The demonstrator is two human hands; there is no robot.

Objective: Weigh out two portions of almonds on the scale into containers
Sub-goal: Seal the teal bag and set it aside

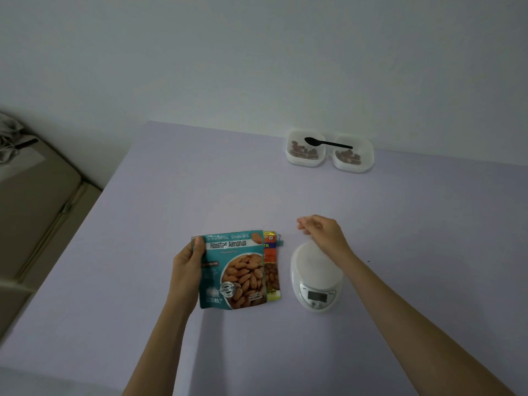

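Near the middle of the worktop (200, 181), a little toward its near edge: the almond bag (234, 270), teal, printed face to the camera, top seemingly closed. Gripped along its left side by the left hand (187, 264), thumb curled over the front, fingers behind. Behind it, showing on the right, a yellow-and-orange packet (272, 270) with a small clip (279, 240) at its top corner; cannot tell whether held as well. Just to the right, the scale (315, 277), white, platform bare, display unreadable. Above the scale's far side, the right hand (323, 231), fingers loosely bent and blurred, pinching nothing that can be made out.

Probably a wrap-up or a re-check, with both portions looking served. To do it well: keep the bag upright so nothing spills, steady its top with the free hand, and seat a container squarely on the platform before trusting any reading.

At the far edge, toward the right corner: the left container (303, 162) and the right container (357, 168), clear, touching side by side, each with a shallow layer of almonds (303, 151), well short of full. Across both rims, a black spoon (328, 143), bowl over the left one.
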